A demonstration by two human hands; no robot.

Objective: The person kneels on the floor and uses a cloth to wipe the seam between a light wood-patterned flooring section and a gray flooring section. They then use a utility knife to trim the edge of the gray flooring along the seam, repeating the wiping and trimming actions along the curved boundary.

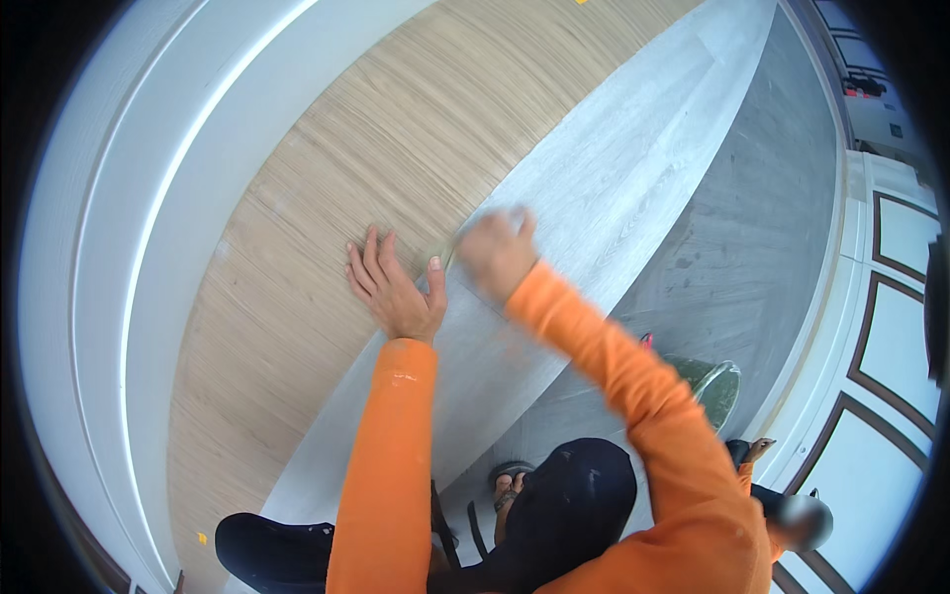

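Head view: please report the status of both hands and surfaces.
Left hand spread on tan wood-grain surface. Right hand blurred by seam with pale grey strip, grip unclear. Green container off to the right, blocking neither hand.

Bright light; right hand [498,253] motion-blurred; edges bowed.

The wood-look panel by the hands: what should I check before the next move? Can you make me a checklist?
1. Left hand at the edge of the wood-look panel, fingers spread over it: ok.
2. Right hand sharp enough to see well: not ok, it is blurred.
3. What the right hand holds, if anything: cannot tell.
4. Panel edge tight against the pale grey strip: cannot tell.
5. Green container apart from both hands: ok.
6. Other person away from both hands: ok.
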